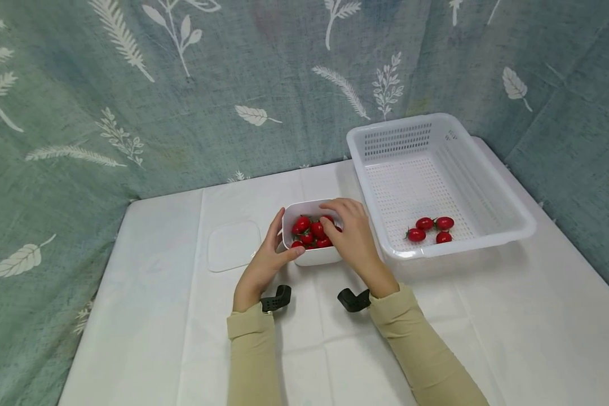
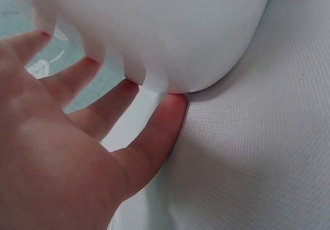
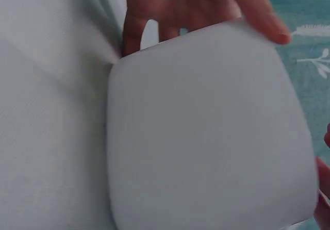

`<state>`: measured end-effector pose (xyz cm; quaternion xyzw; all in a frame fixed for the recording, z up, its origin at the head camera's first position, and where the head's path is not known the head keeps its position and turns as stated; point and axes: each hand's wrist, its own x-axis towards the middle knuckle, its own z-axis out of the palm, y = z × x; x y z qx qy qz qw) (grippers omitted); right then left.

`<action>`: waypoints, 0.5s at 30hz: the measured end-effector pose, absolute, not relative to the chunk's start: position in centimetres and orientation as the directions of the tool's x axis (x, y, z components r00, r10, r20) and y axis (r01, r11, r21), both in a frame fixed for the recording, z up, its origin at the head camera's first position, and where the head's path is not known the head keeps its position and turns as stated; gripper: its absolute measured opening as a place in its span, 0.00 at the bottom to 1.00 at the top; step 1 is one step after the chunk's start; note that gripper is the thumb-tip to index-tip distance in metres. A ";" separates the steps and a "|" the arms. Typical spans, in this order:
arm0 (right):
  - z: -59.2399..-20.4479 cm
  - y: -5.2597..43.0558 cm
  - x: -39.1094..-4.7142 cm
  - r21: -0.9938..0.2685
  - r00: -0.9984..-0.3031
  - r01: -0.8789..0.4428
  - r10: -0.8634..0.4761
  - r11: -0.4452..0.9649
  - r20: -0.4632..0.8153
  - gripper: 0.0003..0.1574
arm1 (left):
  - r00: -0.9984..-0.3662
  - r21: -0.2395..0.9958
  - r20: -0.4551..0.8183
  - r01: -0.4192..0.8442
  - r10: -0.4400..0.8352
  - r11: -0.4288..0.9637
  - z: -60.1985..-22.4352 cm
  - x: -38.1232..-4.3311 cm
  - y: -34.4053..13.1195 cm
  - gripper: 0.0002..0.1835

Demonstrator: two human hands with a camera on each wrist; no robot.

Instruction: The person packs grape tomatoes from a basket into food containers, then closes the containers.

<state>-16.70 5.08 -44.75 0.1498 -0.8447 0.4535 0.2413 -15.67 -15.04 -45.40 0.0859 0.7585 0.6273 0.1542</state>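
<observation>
The left hand (image 1: 267,264) touches the white box's (image 1: 317,257) left side, fingers extended; the right hand (image 1: 354,232), grip indiscernible, overhangs its tomatoes (image 1: 317,229).

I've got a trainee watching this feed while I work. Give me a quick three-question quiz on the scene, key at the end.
1. How many red tomatoes lie in the white basket? A) two B) four C) seven
2. True or false: the flat square piece covers the small white box.
3. Fill in: in the head view, the person's ____ hand is nearer the basket.

Key: 1. B. 2. False; the flat square piece lies on the table, beside the small white box. 3. Right hand.
</observation>
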 end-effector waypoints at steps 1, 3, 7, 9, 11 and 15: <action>-44.5 5.1 -16.6 -0.692 -0.834 -0.482 -0.038 0.538 0.551 0.14 | -0.939 0.979 -0.126 -0.067 0.319 0.190 -45.6 -15.8 -15.1 0.47; -43.9 5.1 -16.3 -0.694 -0.833 -0.490 -0.049 0.528 0.551 0.14 | -0.942 0.980 -0.128 -0.072 0.311 0.185 -46.3 -16.1 -15.3 0.46; -42.5 5.5 -15.5 -0.748 -0.862 -0.478 -0.086 0.460 0.499 0.15 | -0.947 0.979 -0.122 -0.065 0.296 0.194 -47.4 -16.6 -15.5 0.46; -41.8 5.9 -15.2 -0.800 -0.888 -0.452 -0.117 0.394 0.444 0.16 | -0.949 0.978 -0.118 -0.060 0.293 0.201 -47.8 -16.7 -15.6 0.46; -41.2 6.3 -14.9 -0.855 -0.912 -0.410 -0.156 0.317 0.380 0.17 | -0.950 0.977 -0.113 -0.053 0.290 0.207 -47.9 -16.7 -15.6 0.46; -39.7 7.2 -14.3 -0.937 -0.938 -0.293 -0.250 0.193 0.241 0.19 | -0.951 0.976 -0.109 -0.047 0.290 0.212 -48.0 -16.8 -15.5 0.45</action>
